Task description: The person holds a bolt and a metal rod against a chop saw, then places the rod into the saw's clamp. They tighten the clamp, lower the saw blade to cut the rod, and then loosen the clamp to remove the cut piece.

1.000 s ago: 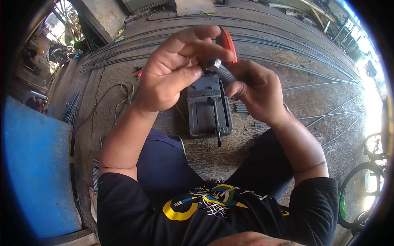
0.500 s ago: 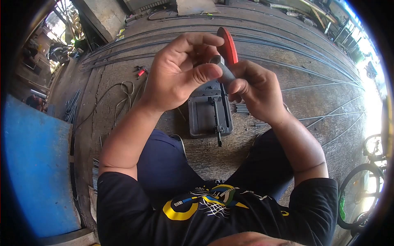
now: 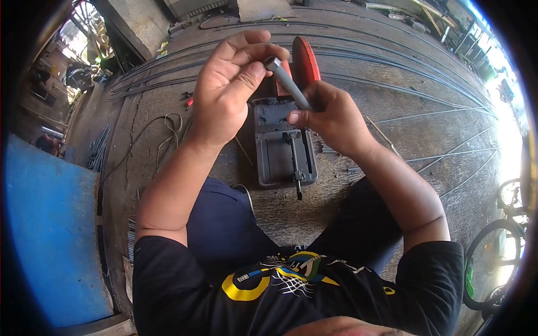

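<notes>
A grey metal bolt (image 3: pixel 291 88) with a hexagonal head slants in front of me, head up and to the left. My left hand (image 3: pixel 227 84) has its thumb and a bent finger at the head; the other fingers are curled loosely above. The bolt's lower end is gripped by my right hand (image 3: pixel 333 117), whose fingers and thumb hide that end. Below and behind my hands stands a cut-off saw, with a dark base (image 3: pixel 286 168) and a red round guard (image 3: pixel 305 60). A clamp screw (image 3: pixel 295 157) runs along the base.
Long metal rods (image 3: pixel 386 59) lie across the floor behind the saw. Short cut pieces (image 3: pixel 328 148) lie to its right. A cord (image 3: pixel 168 131) is looped at left, near a blue panel (image 3: pixel 50 229). A bicycle wheel (image 3: pixel 496 263) stands at far right.
My left hand has moved up and left, and my right hand slightly left. The bolt has shifted left, and more of its shank shows between my hands.
</notes>
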A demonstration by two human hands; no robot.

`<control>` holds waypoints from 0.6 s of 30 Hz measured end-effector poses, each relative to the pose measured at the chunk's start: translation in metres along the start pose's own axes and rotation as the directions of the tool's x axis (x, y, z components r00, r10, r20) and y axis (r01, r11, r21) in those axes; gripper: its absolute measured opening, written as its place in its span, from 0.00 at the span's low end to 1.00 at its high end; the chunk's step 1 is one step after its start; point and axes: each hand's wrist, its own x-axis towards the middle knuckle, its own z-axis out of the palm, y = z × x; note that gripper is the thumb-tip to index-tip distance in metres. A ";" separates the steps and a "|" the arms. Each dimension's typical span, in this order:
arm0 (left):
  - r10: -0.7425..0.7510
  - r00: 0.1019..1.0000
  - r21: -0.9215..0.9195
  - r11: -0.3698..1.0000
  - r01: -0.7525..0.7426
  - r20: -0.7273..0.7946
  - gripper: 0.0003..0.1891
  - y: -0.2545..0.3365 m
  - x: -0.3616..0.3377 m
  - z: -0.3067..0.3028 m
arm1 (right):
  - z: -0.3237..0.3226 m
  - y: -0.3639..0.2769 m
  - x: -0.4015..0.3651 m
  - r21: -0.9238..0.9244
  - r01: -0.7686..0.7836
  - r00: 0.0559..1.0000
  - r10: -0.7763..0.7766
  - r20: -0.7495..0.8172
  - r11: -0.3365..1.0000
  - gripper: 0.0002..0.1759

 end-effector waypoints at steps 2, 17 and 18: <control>-0.002 0.999 0.047 0.999 0.004 -0.045 0.17 -0.002 0.000 -0.002 | 0.002 0.000 -0.002 0.056 0.037 0.999 -0.035 -0.036 0.998 0.18; -0.059 0.998 0.310 0.949 0.048 0.026 0.21 0.008 -0.002 0.001 | 0.007 0.000 -0.005 0.197 0.089 0.994 -0.098 0.038 0.976 0.12; -0.059 0.998 0.161 0.985 0.055 0.020 0.22 0.009 -0.001 0.003 | 0.008 0.000 -0.005 0.215 0.082 0.995 -0.092 0.037 0.973 0.12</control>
